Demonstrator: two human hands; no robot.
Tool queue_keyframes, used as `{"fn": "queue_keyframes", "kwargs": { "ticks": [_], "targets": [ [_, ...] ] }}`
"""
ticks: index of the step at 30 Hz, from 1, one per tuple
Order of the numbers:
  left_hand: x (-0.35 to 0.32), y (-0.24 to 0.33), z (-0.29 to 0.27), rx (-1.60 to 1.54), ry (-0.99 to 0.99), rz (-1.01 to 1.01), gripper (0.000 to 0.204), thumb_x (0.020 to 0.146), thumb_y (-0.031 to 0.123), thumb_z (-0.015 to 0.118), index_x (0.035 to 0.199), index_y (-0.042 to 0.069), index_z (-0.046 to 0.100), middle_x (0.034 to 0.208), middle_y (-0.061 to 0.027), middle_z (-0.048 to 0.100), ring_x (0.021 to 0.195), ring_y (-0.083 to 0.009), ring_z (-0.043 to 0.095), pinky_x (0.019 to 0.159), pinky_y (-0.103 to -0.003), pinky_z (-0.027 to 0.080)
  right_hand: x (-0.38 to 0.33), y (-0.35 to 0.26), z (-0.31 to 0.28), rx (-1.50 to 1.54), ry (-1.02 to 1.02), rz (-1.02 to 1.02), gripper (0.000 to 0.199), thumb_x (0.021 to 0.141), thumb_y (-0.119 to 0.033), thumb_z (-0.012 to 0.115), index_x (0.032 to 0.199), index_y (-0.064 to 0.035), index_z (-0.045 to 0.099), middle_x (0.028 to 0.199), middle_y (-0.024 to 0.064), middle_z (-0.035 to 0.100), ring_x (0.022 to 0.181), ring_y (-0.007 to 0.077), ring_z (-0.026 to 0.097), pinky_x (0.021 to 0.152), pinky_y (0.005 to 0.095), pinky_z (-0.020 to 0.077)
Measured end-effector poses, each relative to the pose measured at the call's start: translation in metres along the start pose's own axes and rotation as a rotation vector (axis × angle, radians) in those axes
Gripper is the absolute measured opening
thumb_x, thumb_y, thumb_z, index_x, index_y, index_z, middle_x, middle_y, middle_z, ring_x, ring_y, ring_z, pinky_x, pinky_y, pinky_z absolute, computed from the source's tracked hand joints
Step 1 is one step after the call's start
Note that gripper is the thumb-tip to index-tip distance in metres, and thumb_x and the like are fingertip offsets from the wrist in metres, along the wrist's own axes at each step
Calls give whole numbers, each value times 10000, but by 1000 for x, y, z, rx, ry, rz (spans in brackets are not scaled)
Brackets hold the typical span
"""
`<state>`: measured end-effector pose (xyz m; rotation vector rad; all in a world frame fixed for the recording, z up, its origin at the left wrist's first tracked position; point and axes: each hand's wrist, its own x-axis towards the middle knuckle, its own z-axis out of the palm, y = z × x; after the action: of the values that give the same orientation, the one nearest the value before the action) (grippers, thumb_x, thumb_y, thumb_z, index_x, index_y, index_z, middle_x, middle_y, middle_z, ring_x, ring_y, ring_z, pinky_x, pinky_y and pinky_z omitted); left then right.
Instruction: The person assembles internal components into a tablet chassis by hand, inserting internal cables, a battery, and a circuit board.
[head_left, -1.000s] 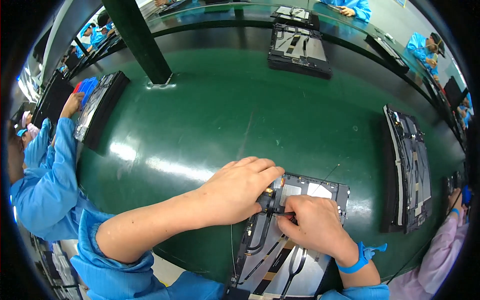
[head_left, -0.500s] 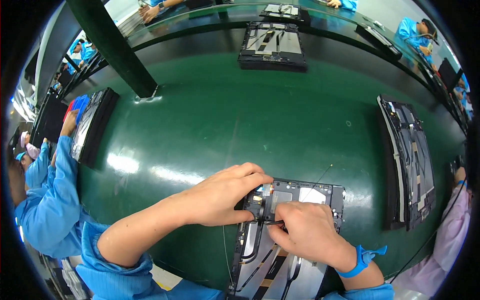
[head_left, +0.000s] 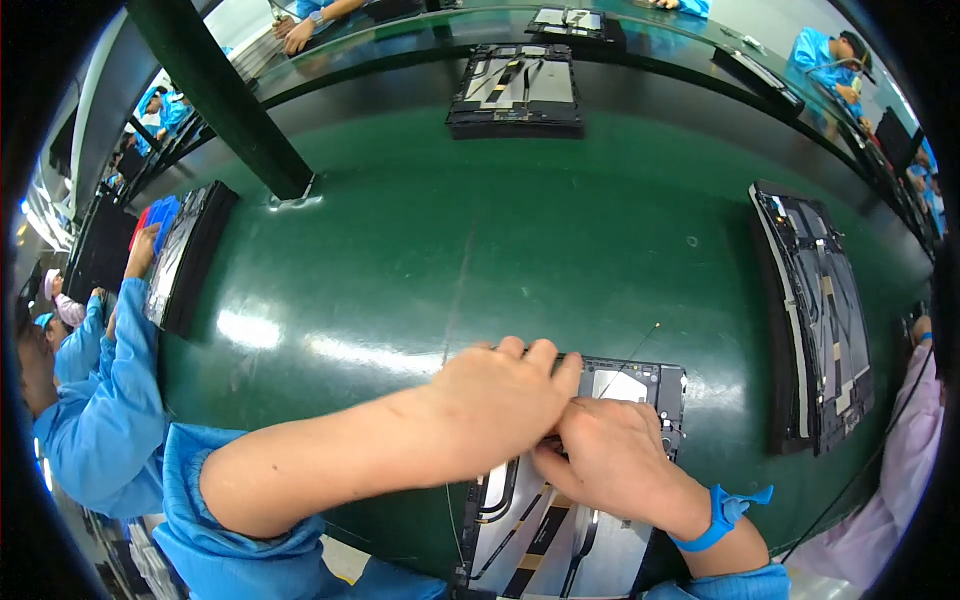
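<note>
An opened tablet (head_left: 560, 540) lies in front of me, its inside showing silvery panels, black cables and a dark frame. My left hand (head_left: 505, 405) reaches across its upper left part, fingers bent down and closed at the tips, which are hidden. Right beside it, my right hand (head_left: 620, 455) is closed in a pinch over the tablet's upper middle. A small dark bit shows between the two hands, but what either one grips is hidden. From the tablet's far side a thin wire (head_left: 641, 342) sticks up, with a small tip.
Opened tablets on dark blocks stand on the green table (head_left: 380, 260): one stack (head_left: 515, 95) far, one (head_left: 825, 320) right, one (head_left: 185, 255) left. A dark green post (head_left: 225, 100) rises at far left. Co-workers sit around, one sleeve (head_left: 105, 400) close at left.
My left hand has moved right from the tablet's corner, turned over and closed up against my right hand. My right hand has barely moved. The far tablet stack has shifted left.
</note>
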<state>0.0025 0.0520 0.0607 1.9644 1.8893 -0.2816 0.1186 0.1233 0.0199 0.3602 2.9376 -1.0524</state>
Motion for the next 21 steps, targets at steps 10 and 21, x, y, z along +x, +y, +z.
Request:
{"fn": "queue_keyframes", "kwargs": {
  "ticks": [10, 21],
  "targets": [
    [-2, -6, 7, -98, 99, -16, 774, 579, 101, 651, 1215, 3, 220, 996, -155, 489, 923, -296, 482, 743, -377, 400, -1, 4, 0, -96, -46, 27, 165, 639, -199, 526, 614, -36, 529, 588, 112, 552, 562, 276, 550, 498, 372, 429],
    [-22, 42, 26, 210, 421, -302, 378, 595, 116, 561, 938, -6, 460, 817, -106, 532, 750, -211, 547, 606, -329, 444, -31, 24, -28, -296, 178, 216, 184, 676, -213, 541, 679, -30, 550, 680, 138, 569, 643, 297, 556, 581, 390, 435]
  ]
}}
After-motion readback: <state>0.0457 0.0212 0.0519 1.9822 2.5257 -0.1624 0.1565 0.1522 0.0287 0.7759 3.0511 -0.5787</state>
